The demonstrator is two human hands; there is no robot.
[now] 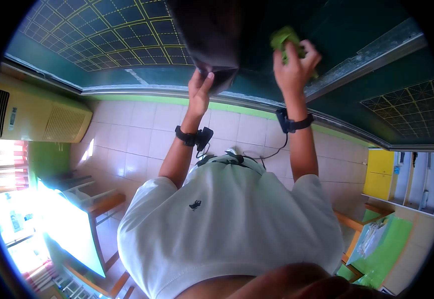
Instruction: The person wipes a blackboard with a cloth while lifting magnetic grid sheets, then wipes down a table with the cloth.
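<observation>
A dark sheet (pixel 209 40) hangs down over the green chalkboard (pixel 257 74). My left hand (pixel 200 89) pinches its lower edge, thumb on the front. To the right, my right hand (pixel 294 67) grips a crumpled green cloth (pixel 284 40) against the dark board surface, with the fingers bent over it. Black straps with small devices are on both my wrists, and a cable runs from each.
A yellow grid (pixel 122 32) covers the board's left part, another grid (pixel 409 107) the right. A metal frame (pixel 371 65) slants at right. An air conditioner (pixel 37 114), desks (pixel 72 224) and a yellow cabinet (pixel 378 168) stand around the tiled floor (pixel 142 129).
</observation>
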